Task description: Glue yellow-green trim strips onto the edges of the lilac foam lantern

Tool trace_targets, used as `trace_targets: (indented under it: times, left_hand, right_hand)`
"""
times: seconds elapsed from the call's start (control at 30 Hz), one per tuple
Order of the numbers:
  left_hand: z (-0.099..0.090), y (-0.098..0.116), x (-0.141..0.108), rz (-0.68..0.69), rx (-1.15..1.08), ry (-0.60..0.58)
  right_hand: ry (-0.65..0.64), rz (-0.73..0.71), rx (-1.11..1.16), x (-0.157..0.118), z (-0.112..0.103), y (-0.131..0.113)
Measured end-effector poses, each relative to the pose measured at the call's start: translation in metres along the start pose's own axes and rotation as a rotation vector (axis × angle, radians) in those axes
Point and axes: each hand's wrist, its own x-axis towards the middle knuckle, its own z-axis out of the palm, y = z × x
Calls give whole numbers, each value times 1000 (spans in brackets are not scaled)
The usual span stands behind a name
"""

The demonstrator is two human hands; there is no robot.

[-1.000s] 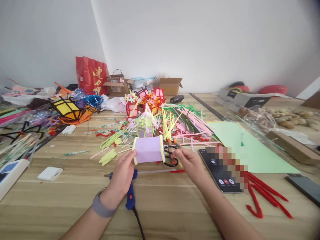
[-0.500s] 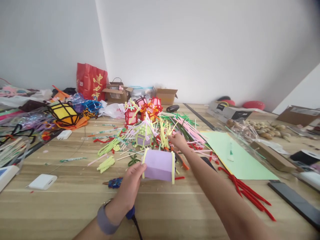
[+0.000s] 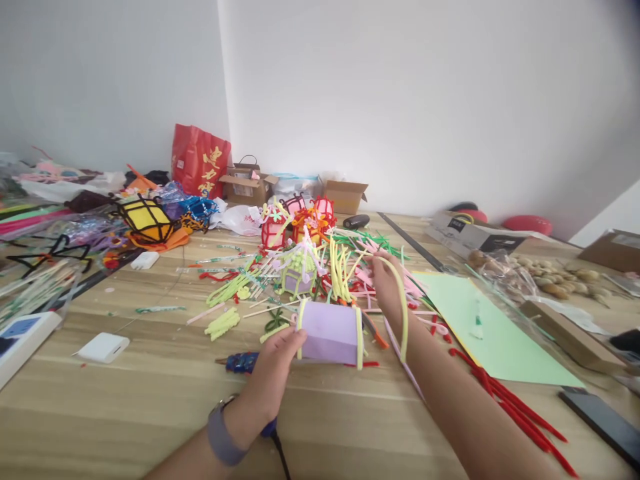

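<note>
At the far left, a white device [image 3: 27, 343] runs out of view, and the yellow lantern [image 3: 146, 220] sits in a heap too tangled to sort out. The left hand [image 3: 267, 377] hides the middle of the blue glue gun [image 3: 243, 362]. Its thumb and fingers clasp the left end of the yellow-rimmed purple piece [image 3: 330, 332], raised in front of the small purple lantern [image 3: 297, 277]; the fingertips behind it are out of sight. The right hand [image 3: 387, 283] pinches a pale yellow stem [image 3: 404, 313], which arches back over the wrist; the exact grip is blurred. A lilac stem [image 3: 395, 343] passes behind the forearm, and whether it is held I cannot tell. Half a second ago, the right hand was at the yellow bunch [image 3: 341, 270]; now it is to the right with the stem, while the purple piece stays in the left.
</note>
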Motion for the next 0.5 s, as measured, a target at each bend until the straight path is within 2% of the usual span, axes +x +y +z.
trace_targets:
  times: [0.17, 0.3, 0.33, 0.5]
  left_hand:
    - [3, -3, -2, -6, 3, -20]
    - [5, -4, -3, -30, -34, -26]
    - [5, -5, -3, -31, -40, -19]
    - [5, -8, -2, -45, -49, 69]
  right_hand:
    - [-22, 14, 122, -48, -23, 3]
    - [-24, -7, 121, -90, -33, 3]
    - [-14, -8, 119, -97, -35, 2]
    - [-136, 18, 137, -115, -33, -1]
